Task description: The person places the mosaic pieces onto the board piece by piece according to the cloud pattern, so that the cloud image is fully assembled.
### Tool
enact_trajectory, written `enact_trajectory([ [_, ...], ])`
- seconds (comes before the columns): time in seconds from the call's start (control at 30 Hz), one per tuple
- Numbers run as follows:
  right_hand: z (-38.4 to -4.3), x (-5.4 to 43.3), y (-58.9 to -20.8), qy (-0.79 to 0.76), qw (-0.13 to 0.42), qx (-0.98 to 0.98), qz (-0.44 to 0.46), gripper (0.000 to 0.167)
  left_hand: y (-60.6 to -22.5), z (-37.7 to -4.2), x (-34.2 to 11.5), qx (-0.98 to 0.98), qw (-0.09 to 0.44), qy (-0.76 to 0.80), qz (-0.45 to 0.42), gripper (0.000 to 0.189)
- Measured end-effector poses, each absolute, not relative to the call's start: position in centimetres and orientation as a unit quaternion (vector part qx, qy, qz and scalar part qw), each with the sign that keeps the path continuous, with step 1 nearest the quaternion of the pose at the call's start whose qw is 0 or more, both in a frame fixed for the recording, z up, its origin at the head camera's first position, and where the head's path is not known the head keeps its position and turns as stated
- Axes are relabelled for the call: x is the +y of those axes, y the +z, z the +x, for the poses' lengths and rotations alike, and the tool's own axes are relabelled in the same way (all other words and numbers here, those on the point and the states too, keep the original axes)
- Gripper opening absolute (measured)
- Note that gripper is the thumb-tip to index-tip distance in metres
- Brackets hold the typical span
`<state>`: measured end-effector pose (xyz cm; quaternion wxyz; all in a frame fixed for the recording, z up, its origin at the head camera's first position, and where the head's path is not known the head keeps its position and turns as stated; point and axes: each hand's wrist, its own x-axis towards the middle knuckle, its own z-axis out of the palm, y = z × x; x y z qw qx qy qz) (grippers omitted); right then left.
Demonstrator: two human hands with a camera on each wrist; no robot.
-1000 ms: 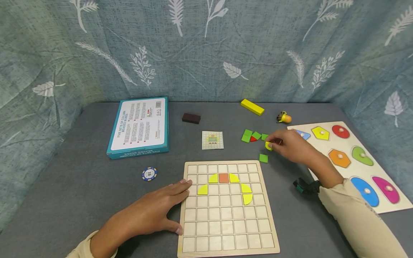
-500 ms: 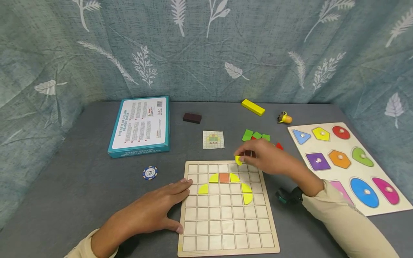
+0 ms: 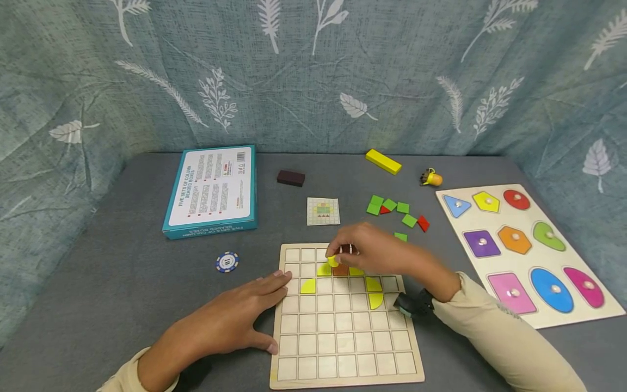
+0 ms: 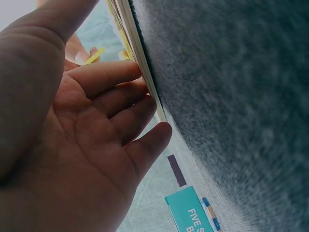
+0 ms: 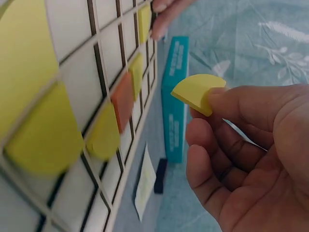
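Note:
Between thumb and fingertips my right hand pinches a yellow quarter-circle tile, held above the upper rows of the wooden grid board. Several yellow quarter-circle tiles lie in the board's squares, along with an orange square tile that the right hand partly covers in the head view. My left hand rests at the board's left edge, its fingers extended, fingertips touching the rim and thumb lower down. In the left wrist view the left fingers lie against the board's side.
Loose green square tiles and red triangular tiles lie behind the board's right corner. A small pattern card lies behind it. A teal box and poker chip are at left; a knobbed shape puzzle at right.
My right hand has carried the yellow quarter-circle tile leftward from the loose tiles to above the board's upper rows. The left hand has stayed at the board's edge.

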<state>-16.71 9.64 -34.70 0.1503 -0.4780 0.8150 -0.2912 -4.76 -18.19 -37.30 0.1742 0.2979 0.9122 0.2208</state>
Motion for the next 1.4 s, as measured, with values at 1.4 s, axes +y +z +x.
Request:
enact_trajectory([
  [1.4,-12.7,5.1,-37.1,-0.21,0.166,0.802,-0.534,0.009,-37.9,-4.7,-18.6,0.911,0.159,0.219,0.312,0.095],
])
